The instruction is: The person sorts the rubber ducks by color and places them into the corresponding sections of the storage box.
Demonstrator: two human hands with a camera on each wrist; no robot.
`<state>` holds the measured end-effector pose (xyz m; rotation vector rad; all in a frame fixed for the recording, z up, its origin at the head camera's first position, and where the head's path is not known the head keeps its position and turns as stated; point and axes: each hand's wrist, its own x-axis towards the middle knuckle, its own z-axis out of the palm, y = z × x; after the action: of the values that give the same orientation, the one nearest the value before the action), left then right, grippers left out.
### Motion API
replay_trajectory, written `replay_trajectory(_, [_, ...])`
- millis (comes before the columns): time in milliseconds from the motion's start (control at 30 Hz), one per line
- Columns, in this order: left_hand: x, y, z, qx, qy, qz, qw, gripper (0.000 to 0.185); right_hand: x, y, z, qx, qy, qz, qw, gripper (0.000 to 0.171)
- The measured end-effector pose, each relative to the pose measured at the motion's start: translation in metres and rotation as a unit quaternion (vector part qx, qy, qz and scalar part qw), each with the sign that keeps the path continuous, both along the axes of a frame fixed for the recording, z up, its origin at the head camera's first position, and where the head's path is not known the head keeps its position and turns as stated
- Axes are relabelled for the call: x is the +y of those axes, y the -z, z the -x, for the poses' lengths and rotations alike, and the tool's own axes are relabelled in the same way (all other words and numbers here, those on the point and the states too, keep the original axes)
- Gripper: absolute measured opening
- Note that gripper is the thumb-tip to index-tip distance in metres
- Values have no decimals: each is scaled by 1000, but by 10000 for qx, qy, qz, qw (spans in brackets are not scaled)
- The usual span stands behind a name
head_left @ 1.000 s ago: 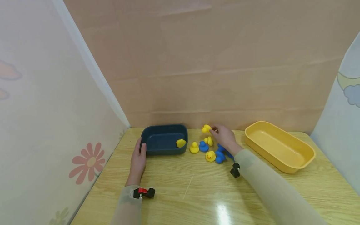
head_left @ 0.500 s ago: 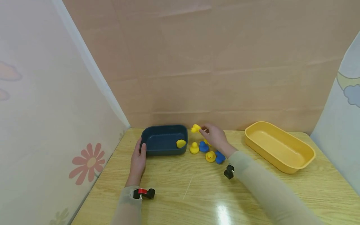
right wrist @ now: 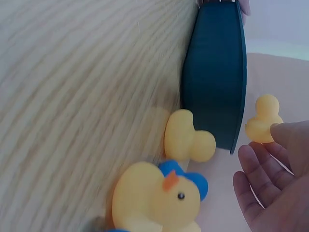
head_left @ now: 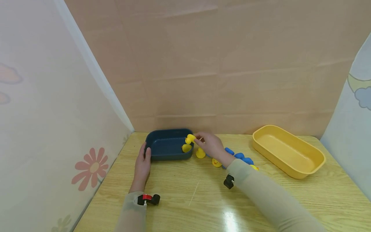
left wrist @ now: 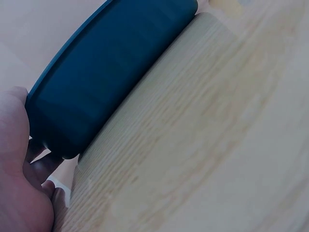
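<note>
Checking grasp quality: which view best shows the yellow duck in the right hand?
The right wrist view: the held duck fills more of the frame, pinched at fingertips. The head view shows it small above the blue tray; the left wrist view misses it.

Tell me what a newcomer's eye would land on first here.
The right hand pinches a yellow duck over the right end of the blue tray, where another duck already lies. The left hand rests against the tray's left near corner. Loose yellow and blue ducks lie between it and the yellow tray on the right.
</note>
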<state>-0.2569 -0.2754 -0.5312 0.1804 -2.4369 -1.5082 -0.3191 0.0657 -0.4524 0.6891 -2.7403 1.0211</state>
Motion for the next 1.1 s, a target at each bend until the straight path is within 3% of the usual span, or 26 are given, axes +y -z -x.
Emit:
replay_trajectory(200, [-1, 1, 1, -36, -15, -51, 10000, 73, -12, 2, -4, -122, 3, -31, 9999, 26])
replay_trajectory(567, [1, 1, -1, -9, 3, -128, 9999, 74, -29, 5, -7, 98, -89, -122, 9998, 21])
replay_trajectory(833, [1, 0, -1, -16, 43, -145, 9999, 72, -31, 3, -9, 64, -135, -172, 9997, 34])
replay_trajectory(1100, [0, 0, -2, -57, 49, -148, 9999, 72, -20, -1, -8, -125, 47, -85, 9999, 35])
